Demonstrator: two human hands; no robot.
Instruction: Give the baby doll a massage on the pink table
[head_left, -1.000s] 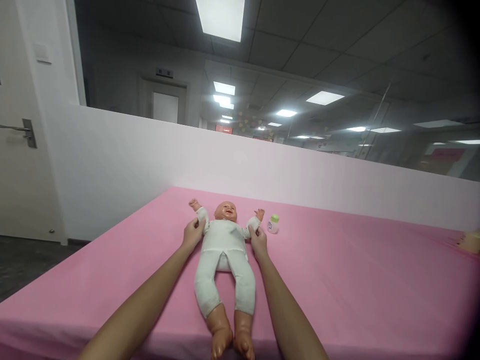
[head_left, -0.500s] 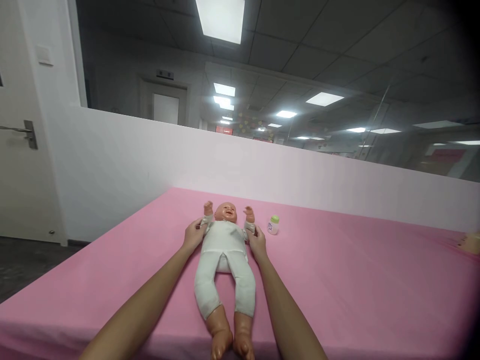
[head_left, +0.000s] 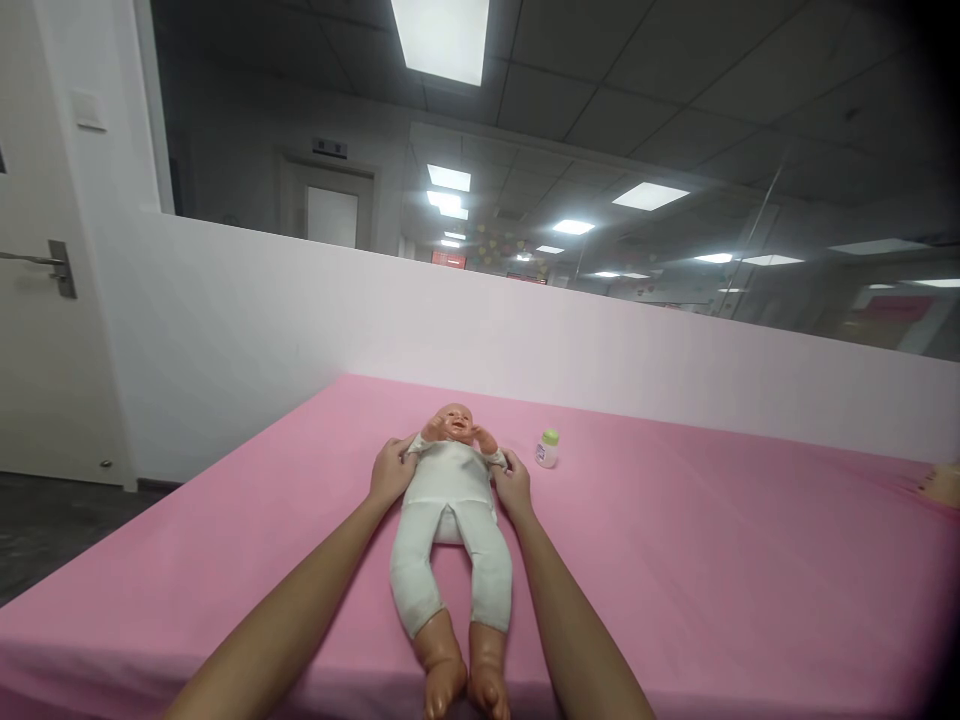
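No text can be read anywhere. The small bottle (head_left: 548,449) with the green cap bears a label with bluish print, too small and blurred to make out. A dark sign (head_left: 329,148) above the far door carries pale marks that cannot be read. A red sign (head_left: 448,259) deep in the corridor behind the glass is likewise illegible. The white wall plate (head_left: 90,109) beside the near door shows no lettering.

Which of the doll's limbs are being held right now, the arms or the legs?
The arms: the left hand and right hand grip the doll at its upper arms, folded toward its face. Its legs lie untouched, feet toward the camera.
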